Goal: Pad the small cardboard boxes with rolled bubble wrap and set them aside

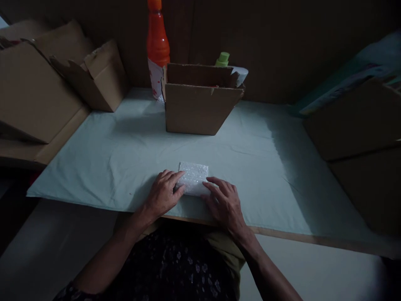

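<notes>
A small packet wrapped in white bubble wrap (194,175) lies on the pale green sheet (125,159) near the table's front edge. My left hand (163,193) rests at its left side, fingers stretched out and touching the wrap. My right hand (224,204) lies at its right front corner, fingers spread flat, fingertips on the wrap. Neither hand lifts the packet.
An open cardboard box (200,104) stands behind the packet, with an orange bottle (157,46) and a green-capped bottle (222,59) behind it. More cardboard boxes (37,88) sit at the left and large ones (360,138) at the right.
</notes>
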A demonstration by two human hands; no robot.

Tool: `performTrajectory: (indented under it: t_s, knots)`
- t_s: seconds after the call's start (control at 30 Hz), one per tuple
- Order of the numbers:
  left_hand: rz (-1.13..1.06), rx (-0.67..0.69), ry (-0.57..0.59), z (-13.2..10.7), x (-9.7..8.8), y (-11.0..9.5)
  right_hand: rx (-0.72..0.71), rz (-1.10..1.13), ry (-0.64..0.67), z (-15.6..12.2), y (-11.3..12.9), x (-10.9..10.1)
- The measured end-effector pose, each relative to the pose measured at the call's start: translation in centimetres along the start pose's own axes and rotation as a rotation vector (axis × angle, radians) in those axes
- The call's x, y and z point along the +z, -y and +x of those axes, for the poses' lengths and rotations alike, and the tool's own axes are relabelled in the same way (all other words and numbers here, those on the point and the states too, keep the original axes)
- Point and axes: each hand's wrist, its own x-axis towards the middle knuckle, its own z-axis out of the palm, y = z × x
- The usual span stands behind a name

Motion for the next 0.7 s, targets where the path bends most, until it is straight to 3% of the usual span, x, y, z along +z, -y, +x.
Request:
performTrajectory:
  t_s: [0.13, 0.23, 0.37, 0.47, 0.57, 0.7]
  knots:
    - [0.041, -0.067, -0.033, 0.6, 0.8, 0.2, -0.064, -0.068, 0.094, 0.4, -0.1, 0.6]
    - [-0.085, -0.147, -0.093, 0.0, 0.6, 0.0, -0.061, -0.049, 0.093, 1.0, -0.4, 1.2]
    - [-0.493, -0.462, -0.146, -1.9, -0.2, -1.2, 0.045, 0.054, 0.084, 1.5, -0.7, 1.3]
    - [-0.972, -0.707, -0.08, -3.0, -0.7, -2.6, 0.142, 0.193, 0.087, 1.5, -0.4, 0.9]
    - [-1.336, -0.781, -0.022, -2.8, -0.6, -3.6, 0.191, 0.357, 0.126, 1.3, 0.4, 0.3]
    - [-1.494, -0.839, -0.103, -1.8, 0.1, -4.2, 0.191, 0.43, 0.192, 1.1, 1.0, -0.2]
